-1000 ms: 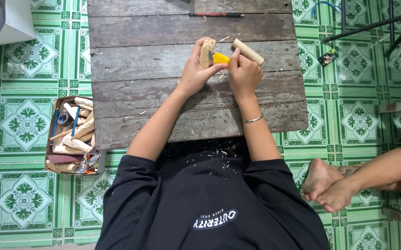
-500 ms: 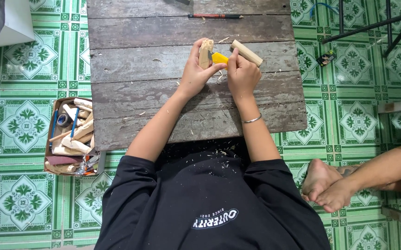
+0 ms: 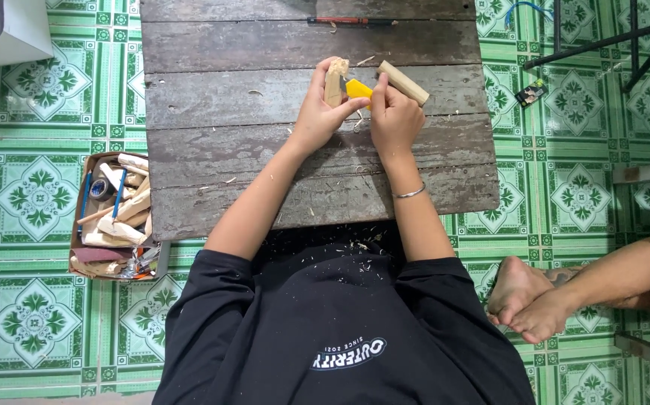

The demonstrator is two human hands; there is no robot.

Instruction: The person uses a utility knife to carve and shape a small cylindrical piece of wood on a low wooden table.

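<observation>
The left hand (image 3: 317,112) has its fingers curled shut around a pale wood piece (image 3: 334,82), holding it upright over the far middle of the bench (image 3: 212,142); the thumb reaches across toward the yellow tool. The right hand (image 3: 394,120) is closed in a fist on a knife with a yellow body (image 3: 358,90) and a light wooden handle (image 3: 404,82) that sticks out to the far right past the knuckles. The yellow part lies between the two hands, touching or just beside the wood piece; the blade itself cannot be seen. A thin bracelet (image 3: 411,193) rings the right wrist.

Small shavings (image 3: 355,247) are scattered on the bench planks and on the black shirt at its near edge. At the bench's far edge lies a slim dark tool (image 3: 351,21), well apart from the hands.

On the green tiled floor (image 3: 32,195) to the left of the bench sits a cardboard box (image 3: 77,225). It holds several pale wood blanks (image 3: 126,217), a roll of tape (image 3: 101,187), blue pens or sticks, and small odds at its near end that are too small to tell.

At the right, another person's hand rests on a bare foot (image 3: 524,296) on the floor.

Against the picture a second ago, both hands keep the same grips and the same spot over the bench; the wood piece, knife and box lie as they did, and any shift is too slight to tell.
</observation>
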